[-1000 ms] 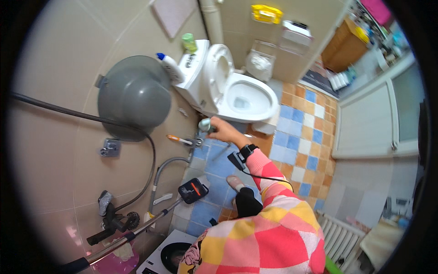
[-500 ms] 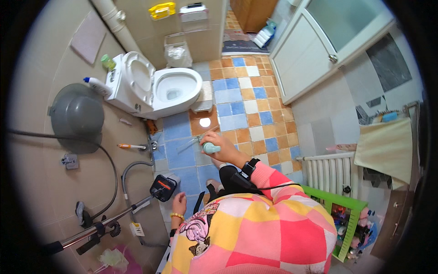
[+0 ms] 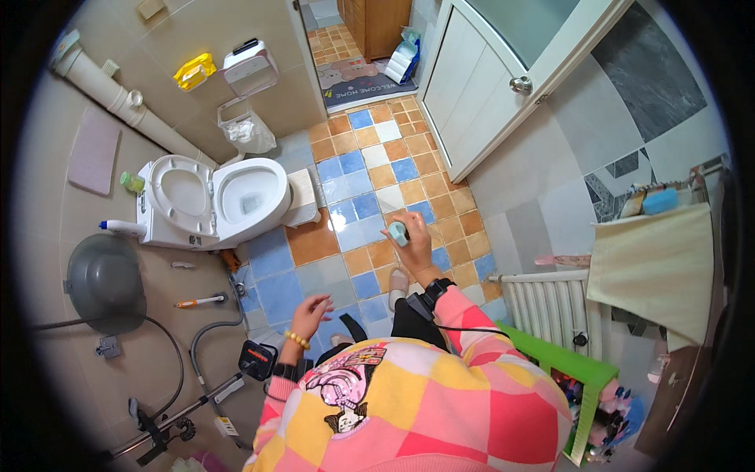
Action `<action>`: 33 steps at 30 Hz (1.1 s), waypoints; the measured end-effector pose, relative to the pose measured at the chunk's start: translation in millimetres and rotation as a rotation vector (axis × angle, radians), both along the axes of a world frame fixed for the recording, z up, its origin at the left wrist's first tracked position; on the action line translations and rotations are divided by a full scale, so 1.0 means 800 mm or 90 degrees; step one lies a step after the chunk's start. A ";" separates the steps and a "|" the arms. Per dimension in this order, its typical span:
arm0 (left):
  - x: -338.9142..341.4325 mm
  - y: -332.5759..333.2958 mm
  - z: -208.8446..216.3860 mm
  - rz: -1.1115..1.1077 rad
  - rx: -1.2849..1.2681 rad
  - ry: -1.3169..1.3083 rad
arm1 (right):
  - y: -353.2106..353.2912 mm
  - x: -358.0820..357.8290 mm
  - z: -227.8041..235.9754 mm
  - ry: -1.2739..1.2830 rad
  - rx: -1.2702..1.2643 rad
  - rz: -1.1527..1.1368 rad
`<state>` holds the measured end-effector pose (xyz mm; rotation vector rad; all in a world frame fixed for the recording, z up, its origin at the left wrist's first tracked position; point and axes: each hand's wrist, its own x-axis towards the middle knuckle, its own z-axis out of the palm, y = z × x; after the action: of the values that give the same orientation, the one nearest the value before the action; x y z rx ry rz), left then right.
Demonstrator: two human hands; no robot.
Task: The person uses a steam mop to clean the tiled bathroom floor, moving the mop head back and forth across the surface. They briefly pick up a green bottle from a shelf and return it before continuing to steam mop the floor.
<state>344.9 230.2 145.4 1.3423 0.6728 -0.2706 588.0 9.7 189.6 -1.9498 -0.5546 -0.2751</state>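
Note:
My right hand (image 3: pixel 417 236) is closed around a tool with a rounded mint-green handle end (image 3: pixel 399 233), seen almost end-on above the tiled floor. The hand hides most of the tool, and a faint pale edge shows beyond the knuckles, so I cannot tell its exact kind. My left hand (image 3: pixel 312 313) hangs over the blue tiles to the left, fingers loosely stretched out, with nothing in it. Ahead and to the left stands a white toilet (image 3: pixel 250 197) with its lid raised. A small white step stool (image 3: pixel 303 200) is beside the bowl.
A white door (image 3: pixel 472 86) stands open at the far right, near a grey mat (image 3: pixel 362 85). A radiator (image 3: pixel 546 315) and a green rack (image 3: pixel 554 358) line the right side. On the left are a grey basin (image 3: pixel 106 283), a hose (image 3: pixel 197 346) and a metal pole (image 3: pixel 181 413).
My right hand has moved right and slightly forward with the mint-green-ended tool. My left hand has come up and forward, farther into view. The view has shifted rightward, and a foot now shows ahead.

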 end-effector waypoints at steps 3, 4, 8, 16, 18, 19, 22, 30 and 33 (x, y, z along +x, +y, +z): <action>0.146 -0.062 0.029 -0.059 -0.134 0.019 | -0.024 0.052 -0.046 0.018 -0.052 0.008; 0.187 -0.081 0.035 -0.066 -0.191 0.020 | -0.032 0.060 -0.061 0.056 -0.073 0.009; 0.315 -0.122 0.029 -0.035 -0.445 0.192 | -0.051 0.079 -0.114 0.220 -0.097 0.109; 0.376 -0.136 -0.031 -0.032 -0.583 0.507 | -0.090 0.125 -0.220 0.749 0.167 -0.029; 0.383 -0.141 -0.027 -0.064 -0.604 0.464 | -0.093 0.152 -0.226 1.162 0.338 -0.049; 0.388 -0.144 -0.021 -0.098 -0.543 0.422 | -0.092 0.167 -0.225 1.234 0.398 0.069; 0.399 -0.124 0.005 -0.095 -0.476 0.402 | -0.052 0.200 -0.225 1.267 0.525 0.110; 0.463 -0.022 0.032 0.022 -0.526 0.324 | 0.084 0.301 -0.225 1.230 0.382 0.119; 0.507 0.005 0.024 0.048 -0.493 0.252 | 0.130 0.358 -0.211 1.206 0.330 0.109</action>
<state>750.1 234.4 164.8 0.5212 0.8292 -0.6691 874.0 113.4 20.8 -0.9283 0.5792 1.3019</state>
